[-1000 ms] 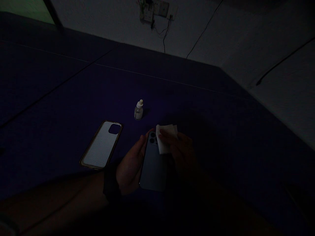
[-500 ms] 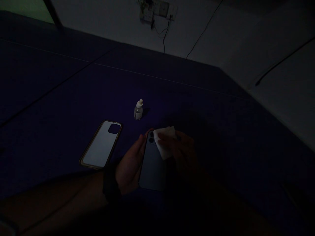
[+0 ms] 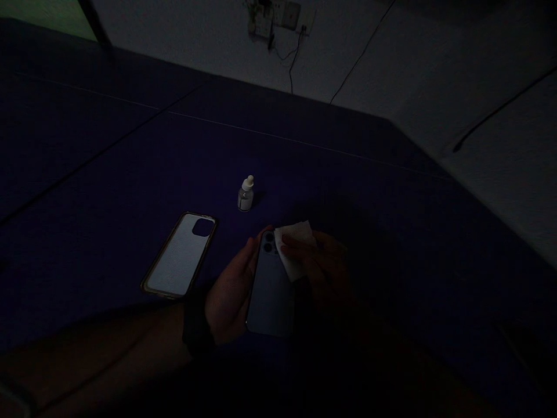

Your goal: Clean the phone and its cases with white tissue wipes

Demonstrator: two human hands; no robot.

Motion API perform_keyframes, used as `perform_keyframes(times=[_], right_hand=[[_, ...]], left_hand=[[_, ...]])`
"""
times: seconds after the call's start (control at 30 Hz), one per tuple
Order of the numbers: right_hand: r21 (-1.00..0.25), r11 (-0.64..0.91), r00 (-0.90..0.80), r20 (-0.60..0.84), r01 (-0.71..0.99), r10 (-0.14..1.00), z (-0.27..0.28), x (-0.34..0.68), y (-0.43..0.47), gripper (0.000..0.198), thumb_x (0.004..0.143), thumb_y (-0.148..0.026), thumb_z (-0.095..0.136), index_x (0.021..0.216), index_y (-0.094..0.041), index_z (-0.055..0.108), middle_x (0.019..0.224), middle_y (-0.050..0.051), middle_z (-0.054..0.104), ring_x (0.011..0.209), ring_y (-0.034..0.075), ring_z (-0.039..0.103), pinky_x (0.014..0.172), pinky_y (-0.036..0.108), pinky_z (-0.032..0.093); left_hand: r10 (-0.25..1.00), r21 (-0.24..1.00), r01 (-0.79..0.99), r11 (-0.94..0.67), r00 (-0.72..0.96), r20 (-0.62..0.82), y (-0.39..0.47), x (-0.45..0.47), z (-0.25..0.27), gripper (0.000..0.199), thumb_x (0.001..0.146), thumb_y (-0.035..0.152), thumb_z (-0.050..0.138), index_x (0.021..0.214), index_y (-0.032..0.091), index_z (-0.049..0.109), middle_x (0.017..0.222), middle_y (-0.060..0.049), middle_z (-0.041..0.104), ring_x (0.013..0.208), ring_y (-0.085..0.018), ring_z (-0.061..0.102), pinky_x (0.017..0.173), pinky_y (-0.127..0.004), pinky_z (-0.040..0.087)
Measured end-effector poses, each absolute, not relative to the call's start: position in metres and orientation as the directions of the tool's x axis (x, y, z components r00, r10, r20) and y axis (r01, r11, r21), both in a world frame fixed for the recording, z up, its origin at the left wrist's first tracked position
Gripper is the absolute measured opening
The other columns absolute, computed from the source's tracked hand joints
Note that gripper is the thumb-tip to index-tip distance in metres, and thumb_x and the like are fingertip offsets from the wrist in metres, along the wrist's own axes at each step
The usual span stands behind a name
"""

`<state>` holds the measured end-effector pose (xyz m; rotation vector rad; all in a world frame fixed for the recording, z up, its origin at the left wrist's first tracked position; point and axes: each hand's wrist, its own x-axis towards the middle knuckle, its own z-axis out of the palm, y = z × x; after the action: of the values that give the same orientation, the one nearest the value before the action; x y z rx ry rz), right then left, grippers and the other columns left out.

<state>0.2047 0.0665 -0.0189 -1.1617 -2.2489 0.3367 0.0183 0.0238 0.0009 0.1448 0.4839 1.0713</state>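
My left hand (image 3: 230,296) grips a smartphone (image 3: 270,296) from its left side, with the back and camera lenses facing up. In my right hand (image 3: 324,261) is a folded white tissue (image 3: 292,264), pressed by the fingers against the upper right of the phone, beside the lenses. Part of the phone's right edge lies in shadow under the tissue and hand. To the left of my left hand, a clear phone case (image 3: 178,255) with a dark rim lies flat. A small dropper bottle (image 3: 245,196) with a white top stands upright beyond the phone.
The dark blue surface (image 3: 130,168) runs back to a pale wall (image 3: 187,40). Wall sockets (image 3: 282,14) with plugs and hanging cables (image 3: 292,69) are at the back. Another cable (image 3: 500,110) is on the right wall. The light is very dim.
My right hand and the tissue have shifted slightly to the right, baring more of the camera lenses. My left hand and the phone stay nearly the same.
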Motion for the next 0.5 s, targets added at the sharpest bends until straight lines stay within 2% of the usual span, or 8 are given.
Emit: perform_keyframes(times=[0.1,0.17,0.27,0.37,0.43,0.5], right_hand=[[-0.433,0.621,-0.525,0.332,0.653,0.783,-0.0201,0.203,0.0683,0.048,0.104,-0.028,0.038,0.148,-0.035,0.056,0.156,-0.004,0.054,0.141,0.031,0.042,0.111,0.057,0.037],[-0.405,0.671,-0.603,0.301,0.621,0.739,-0.0199,0.2024,0.0687,0.051,0.103,-0.029,0.041,0.154,-0.036,0.048,0.162,-0.004,0.046,0.143,0.032,0.039,0.112,0.057,0.037],[-0.384,0.707,-0.633,0.32,0.594,0.705,-0.0188,0.2034,0.0682,0.047,0.103,-0.028,0.042,0.145,-0.037,0.059,0.155,-0.006,0.054,0.142,0.032,0.041,0.11,0.057,0.037],[-0.397,0.653,-0.529,0.386,0.644,0.756,-0.0184,0.2047,0.0678,0.043,0.103,-0.027,0.04,0.129,-0.039,0.072,0.139,-0.006,0.069,0.136,0.032,0.047,0.109,0.058,0.036],[-0.403,0.623,-0.49,0.39,0.671,0.78,-0.0186,0.2042,0.0678,0.044,0.103,-0.027,0.039,0.133,-0.038,0.07,0.141,-0.005,0.068,0.135,0.032,0.048,0.109,0.059,0.035],[-0.389,0.641,-0.532,0.359,0.661,0.767,-0.0186,0.2028,0.0677,0.047,0.103,-0.027,0.039,0.145,-0.035,0.06,0.152,-0.004,0.058,0.137,0.032,0.044,0.109,0.058,0.036]], left_hand=[[0.875,0.348,-0.806,0.479,0.404,-0.269,0.0232,0.0186,-0.001,0.049,0.104,0.051,0.046,0.148,0.029,0.053,0.122,-0.008,0.072,0.104,-0.023,0.071,0.097,-0.038,0.052],[0.865,0.336,-0.799,0.498,0.432,-0.255,0.0232,0.019,-0.0007,0.05,0.105,0.05,0.043,0.149,0.028,0.051,0.123,-0.009,0.072,0.105,-0.023,0.07,0.097,-0.039,0.052],[0.845,0.305,-0.791,0.53,0.464,-0.266,0.0238,0.019,0.0015,0.054,0.105,0.053,0.039,0.15,0.026,0.05,0.123,-0.011,0.071,0.106,-0.025,0.07,0.097,-0.04,0.052],[0.859,0.318,-0.803,0.505,0.429,-0.28,0.0244,0.0187,0.0024,0.053,0.104,0.054,0.042,0.15,0.028,0.05,0.124,-0.01,0.071,0.105,-0.024,0.07,0.097,-0.04,0.052],[0.872,0.346,-0.805,0.483,0.405,-0.276,0.0245,0.0186,0.0014,0.052,0.104,0.053,0.043,0.15,0.03,0.05,0.124,-0.009,0.071,0.105,-0.024,0.07,0.098,-0.039,0.051],[0.873,0.367,-0.795,0.483,0.403,-0.276,0.0244,0.0187,0.0001,0.052,0.105,0.053,0.042,0.15,0.029,0.05,0.124,-0.009,0.071,0.106,-0.024,0.07,0.098,-0.039,0.051]])
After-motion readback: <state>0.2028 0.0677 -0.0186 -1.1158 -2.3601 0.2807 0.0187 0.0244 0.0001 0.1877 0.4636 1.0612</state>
